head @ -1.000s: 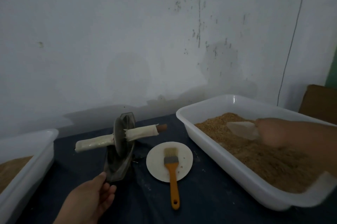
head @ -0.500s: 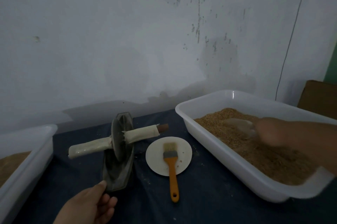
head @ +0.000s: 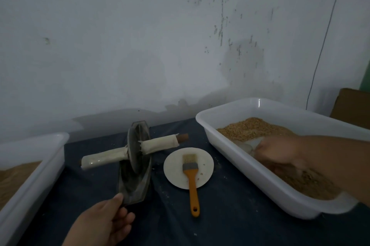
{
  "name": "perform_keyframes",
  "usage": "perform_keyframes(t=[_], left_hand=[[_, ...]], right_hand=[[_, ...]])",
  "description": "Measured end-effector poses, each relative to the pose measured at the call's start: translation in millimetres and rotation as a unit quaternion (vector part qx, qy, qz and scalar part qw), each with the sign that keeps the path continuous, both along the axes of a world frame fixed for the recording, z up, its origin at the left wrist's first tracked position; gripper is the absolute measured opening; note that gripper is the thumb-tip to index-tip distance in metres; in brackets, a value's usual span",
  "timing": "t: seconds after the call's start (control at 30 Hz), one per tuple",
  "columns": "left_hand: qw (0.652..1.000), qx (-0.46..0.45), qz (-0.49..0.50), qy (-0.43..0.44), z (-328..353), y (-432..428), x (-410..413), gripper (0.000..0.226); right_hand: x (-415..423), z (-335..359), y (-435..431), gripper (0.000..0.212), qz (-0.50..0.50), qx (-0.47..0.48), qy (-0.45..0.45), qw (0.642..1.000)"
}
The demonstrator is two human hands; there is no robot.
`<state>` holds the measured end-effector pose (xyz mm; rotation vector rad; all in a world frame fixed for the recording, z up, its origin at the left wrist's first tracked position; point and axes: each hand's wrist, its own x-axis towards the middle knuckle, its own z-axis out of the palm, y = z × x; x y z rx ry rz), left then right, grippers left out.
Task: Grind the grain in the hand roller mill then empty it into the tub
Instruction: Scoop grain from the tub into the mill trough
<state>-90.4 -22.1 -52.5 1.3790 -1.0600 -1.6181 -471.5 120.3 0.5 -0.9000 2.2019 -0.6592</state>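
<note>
Dark blue cloth covers the table [head: 230, 225], dusted with pale specks. On it stands the mill [head: 136, 165], a narrow dark trough with a wheel and a paper-wrapped rod running through it. My left hand [head: 104, 223] pinches its near tip, thumb on top and fingers curled beneath. My right hand [head: 280, 155], blurred, is down in the right tub [head: 240, 167], fingers closed round a clear scoop [head: 245, 146] dug into the grain [head: 252, 127].

The mill looks top-heavy and I hold only one end, so a bump from a loaded scoop could tip it over. The trough is slim, so a heaped scoop would probably shed grain across the cloth, or onto the white disc [head: 174, 171] and orange-handled brush [head: 192, 177] lying between tub and mill.

Another white tub, the left tub [head: 40, 165], sits at the table's left edge with brown fill inside. Behind the table rises a pale, stained wall [head: 120, 45]. A thin cable [head: 320, 55] hangs down it on the right, near a cardboard box [head: 354, 105].
</note>
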Motion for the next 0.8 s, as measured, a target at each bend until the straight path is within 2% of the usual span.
perform_keyframes(t=[0.03, 0.1, 0.37, 0.63, 0.8], left_hand=[[1.000, 0.001, -0.004, 0.001, 0.7, 0.5, 0.6, 0.020], [1.000, 0.002, -0.010, 0.002, 1.7, 1.4, 1.3, 0.020], [0.999, -0.009, -0.025, 0.019, 2.4, 5.5, 4.3, 0.019], [0.999, -0.017, -0.031, 0.021, 2.2, 8.2, 2.2, 0.020], [0.999, -0.016, -0.035, 0.019, 3.0, 9.5, 2.8, 0.021]], right_hand=[[0.4, 3.1, 1.6, 0.016, -0.028, -0.006, -0.048, 0.998], [-2.0, 8.7, 4.5, 0.017, -0.059, -0.021, -0.086, 0.994], [-9.1, 29.4, 14.6, 0.025, -0.130, -0.109, -0.130, 0.977], [2.1, 33.0, 26.6, 0.021, -0.110, -0.141, -0.103, 0.978], [4.2, 48.1, 31.7, 0.043, -0.085, -0.158, -0.060, 0.982]])
